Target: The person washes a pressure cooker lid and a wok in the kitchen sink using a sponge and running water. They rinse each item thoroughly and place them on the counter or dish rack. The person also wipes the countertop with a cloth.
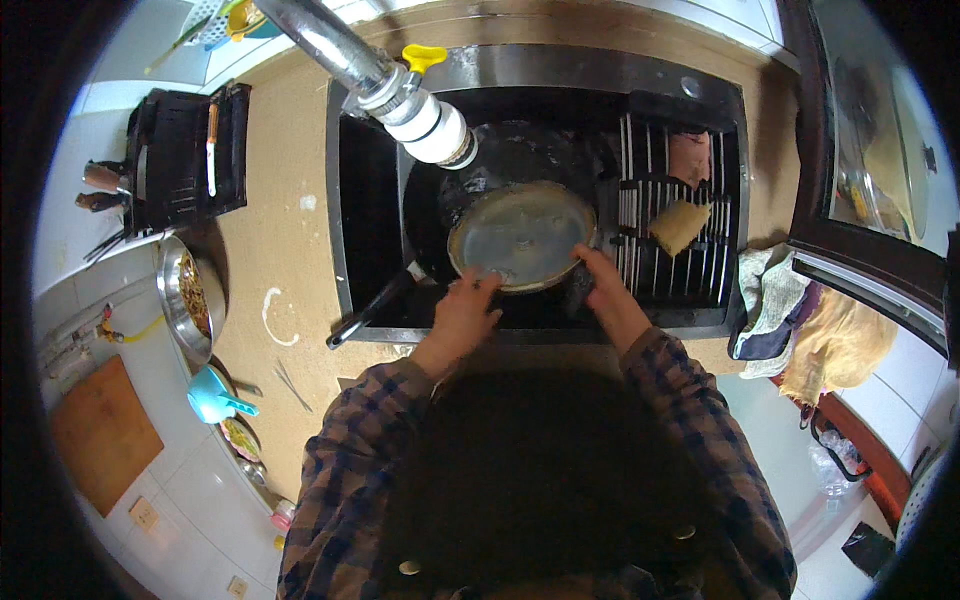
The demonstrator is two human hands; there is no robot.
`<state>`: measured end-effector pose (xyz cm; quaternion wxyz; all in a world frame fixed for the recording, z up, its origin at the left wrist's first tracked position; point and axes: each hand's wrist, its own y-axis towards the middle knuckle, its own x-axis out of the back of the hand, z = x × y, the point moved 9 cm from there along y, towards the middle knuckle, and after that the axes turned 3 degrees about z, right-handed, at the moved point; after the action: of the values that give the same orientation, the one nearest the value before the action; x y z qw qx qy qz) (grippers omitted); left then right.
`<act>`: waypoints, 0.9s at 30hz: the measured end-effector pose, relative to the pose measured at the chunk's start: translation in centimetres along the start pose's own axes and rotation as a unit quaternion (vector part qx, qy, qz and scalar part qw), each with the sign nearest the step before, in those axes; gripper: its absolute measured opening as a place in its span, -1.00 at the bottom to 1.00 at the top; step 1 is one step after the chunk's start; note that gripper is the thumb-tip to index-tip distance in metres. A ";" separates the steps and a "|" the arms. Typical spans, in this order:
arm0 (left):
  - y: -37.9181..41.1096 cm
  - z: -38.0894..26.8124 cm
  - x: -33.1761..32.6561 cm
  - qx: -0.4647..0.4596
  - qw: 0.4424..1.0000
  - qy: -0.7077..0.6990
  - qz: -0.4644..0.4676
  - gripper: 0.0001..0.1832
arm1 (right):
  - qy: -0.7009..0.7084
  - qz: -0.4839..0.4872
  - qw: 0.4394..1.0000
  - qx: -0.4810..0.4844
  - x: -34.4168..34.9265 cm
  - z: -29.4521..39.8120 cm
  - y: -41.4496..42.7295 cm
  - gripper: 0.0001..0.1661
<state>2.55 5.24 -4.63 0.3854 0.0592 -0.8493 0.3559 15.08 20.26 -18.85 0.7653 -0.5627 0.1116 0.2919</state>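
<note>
Both my hands hold a round see-through lid (517, 225), apparently glass, with a brownish rim, tilted over the sink (367, 255). My left hand (461, 307) has its fingers at the near left rim. At the right rim, the thumb of my right hand (611, 292) lies on top; its other fingers are partly hidden and blurred. Beneath the lid is a dark pan (427, 195), whose black handle (371, 307) crosses the sink's front left edge. The faucet's white nozzle (427, 127) hangs just behind the lid.
A wire rack (637, 255) over the sink's right side bears a yellow sponge (679, 225) and a pinkish cloth (688, 157). Leftward are a knife holder (180, 157), a steel bowl (169, 292) of brownish food and a turquoise scoop (214, 397). Cloths (832, 337) hang beside a dark-framed glass panel (870, 150).
</note>
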 end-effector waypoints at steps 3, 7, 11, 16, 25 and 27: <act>-0.5 4.8 2.2 0.042 0.960 -0.179 -0.210 -0.40 | 0.017 0.045 0.999 0.018 -1.3 -0.4 -2.1 -0.61; 2.0 10.9 -3.8 0.251 0.854 -0.455 0.023 -0.39 | 0.017 0.064 0.997 -0.045 -2.3 -1.4 -2.9 -0.77; 2.3 7.7 -4.1 0.227 0.722 -0.625 0.191 -0.47 | -0.057 0.044 0.990 -0.117 -5.5 0.7 -5.6 -0.79; 2.5 7.5 -4.8 0.233 0.649 -0.688 0.225 -0.60 | -0.079 0.034 0.990 -0.114 -1.0 -1.8 -0.1 -0.69; 2.5 8.4 -2.7 0.312 0.715 -0.618 0.098 -0.62 | -0.733 0.011 0.611 0.298 -10.7 4.1 -0.4 -0.60; 3.3 7.6 -2.1 0.280 0.740 -0.604 0.098 -0.66 | -0.839 0.108 0.509 0.160 -10.7 -0.3 3.0 -0.62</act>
<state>-1.88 2.38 -11.31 -0.2789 0.2838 -0.7670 0.5034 4.81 17.17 -15.99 0.5421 0.0928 -0.4774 0.6853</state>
